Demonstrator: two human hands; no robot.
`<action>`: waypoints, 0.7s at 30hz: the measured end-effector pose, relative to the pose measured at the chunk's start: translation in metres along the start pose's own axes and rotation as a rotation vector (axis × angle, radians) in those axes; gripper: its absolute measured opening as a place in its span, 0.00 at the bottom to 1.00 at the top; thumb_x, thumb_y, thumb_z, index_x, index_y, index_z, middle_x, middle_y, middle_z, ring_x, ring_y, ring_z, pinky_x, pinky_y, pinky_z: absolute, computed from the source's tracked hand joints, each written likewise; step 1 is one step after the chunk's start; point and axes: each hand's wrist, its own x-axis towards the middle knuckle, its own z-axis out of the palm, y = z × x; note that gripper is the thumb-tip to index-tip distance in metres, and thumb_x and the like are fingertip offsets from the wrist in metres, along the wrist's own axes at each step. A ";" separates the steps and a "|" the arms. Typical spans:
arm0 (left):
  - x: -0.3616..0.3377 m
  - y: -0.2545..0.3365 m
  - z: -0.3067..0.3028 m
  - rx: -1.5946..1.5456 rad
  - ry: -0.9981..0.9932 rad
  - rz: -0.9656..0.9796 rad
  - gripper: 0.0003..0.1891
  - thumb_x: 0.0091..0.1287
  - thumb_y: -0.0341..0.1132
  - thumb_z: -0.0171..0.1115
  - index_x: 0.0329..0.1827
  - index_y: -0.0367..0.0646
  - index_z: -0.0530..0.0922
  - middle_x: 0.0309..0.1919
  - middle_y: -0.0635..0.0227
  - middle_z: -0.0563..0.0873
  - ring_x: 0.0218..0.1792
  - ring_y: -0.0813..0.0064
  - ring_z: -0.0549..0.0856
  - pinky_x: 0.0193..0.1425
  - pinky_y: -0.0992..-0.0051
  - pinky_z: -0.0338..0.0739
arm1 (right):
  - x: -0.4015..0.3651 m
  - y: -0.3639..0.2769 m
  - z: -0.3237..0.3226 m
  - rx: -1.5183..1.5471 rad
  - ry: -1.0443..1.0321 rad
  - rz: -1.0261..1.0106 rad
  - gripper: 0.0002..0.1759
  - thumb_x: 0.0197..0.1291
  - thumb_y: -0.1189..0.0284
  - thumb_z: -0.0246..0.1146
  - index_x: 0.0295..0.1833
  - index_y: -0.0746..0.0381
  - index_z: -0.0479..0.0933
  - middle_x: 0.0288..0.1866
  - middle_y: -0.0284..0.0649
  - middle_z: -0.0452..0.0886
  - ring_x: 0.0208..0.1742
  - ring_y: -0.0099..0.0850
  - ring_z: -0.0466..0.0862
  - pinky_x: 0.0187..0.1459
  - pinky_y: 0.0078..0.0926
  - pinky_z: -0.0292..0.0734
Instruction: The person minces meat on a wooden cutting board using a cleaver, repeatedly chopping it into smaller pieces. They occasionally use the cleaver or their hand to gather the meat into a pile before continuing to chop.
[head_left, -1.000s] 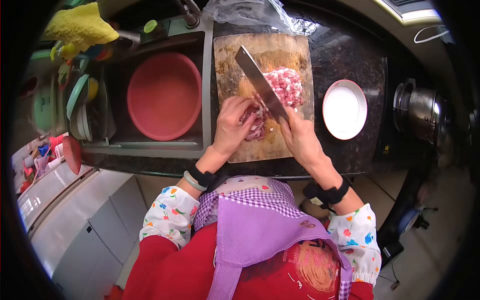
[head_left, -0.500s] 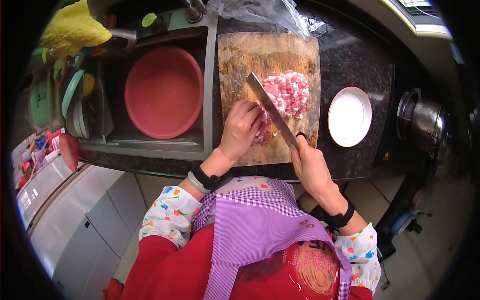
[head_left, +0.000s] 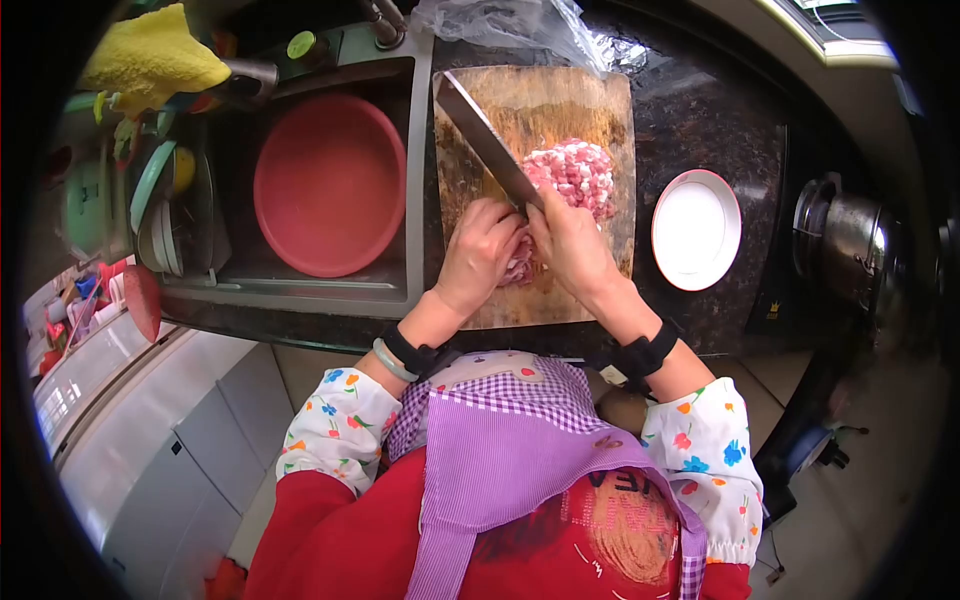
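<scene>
On the worn wooden cutting board [head_left: 480,310] lies a heap of diced pink-and-white meat [head_left: 578,172]. My right hand [head_left: 575,245] is wrapped around the handle of a broad kitchen knife [head_left: 487,140], its blade slanting up and left across the board. At the board's left side, my left hand [head_left: 478,255] has its fingers curled over a piece of uncut-looking meat [head_left: 519,262]. That piece shows between the two hands, partly covered by my left fingers. The blade's lower end is close to my left fingertips; whether it touches the meat is hidden.
A red basin [head_left: 330,185] sits in the sink [head_left: 415,230] on the left. Right of the board is a white red-rimmed bowl [head_left: 697,230], with a metal pot [head_left: 855,245] farther right. A clear plastic bag [head_left: 520,30] lies behind the board.
My right hand has moved the knife up and to the left, so the blade now reaches the board's upper left corner. My left hand stays almost in place on the meat.
</scene>
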 end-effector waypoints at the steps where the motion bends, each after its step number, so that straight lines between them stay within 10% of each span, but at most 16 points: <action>1: 0.001 0.001 0.000 0.001 0.005 0.015 0.11 0.55 0.21 0.67 0.42 0.34 0.82 0.42 0.57 0.83 0.49 0.53 0.80 0.54 0.61 0.77 | -0.004 0.006 -0.004 0.064 0.037 -0.025 0.08 0.66 0.78 0.56 0.47 0.67 0.67 0.26 0.62 0.78 0.32 0.61 0.81 0.32 0.54 0.74; 13: -0.002 0.006 -0.002 -0.087 0.079 -0.229 0.09 0.54 0.22 0.69 0.39 0.37 0.82 0.37 0.59 0.83 0.46 0.55 0.80 0.51 0.62 0.76 | -0.080 -0.011 -0.042 0.015 -0.126 0.138 0.07 0.67 0.76 0.56 0.44 0.65 0.65 0.23 0.59 0.75 0.31 0.60 0.80 0.30 0.53 0.72; 21: -0.005 0.000 0.000 0.001 0.100 -0.064 0.10 0.53 0.22 0.64 0.39 0.39 0.83 0.38 0.59 0.83 0.46 0.53 0.80 0.51 0.60 0.77 | -0.074 -0.003 -0.027 -0.132 -0.182 0.151 0.06 0.65 0.76 0.56 0.44 0.65 0.65 0.23 0.58 0.78 0.31 0.60 0.81 0.32 0.55 0.75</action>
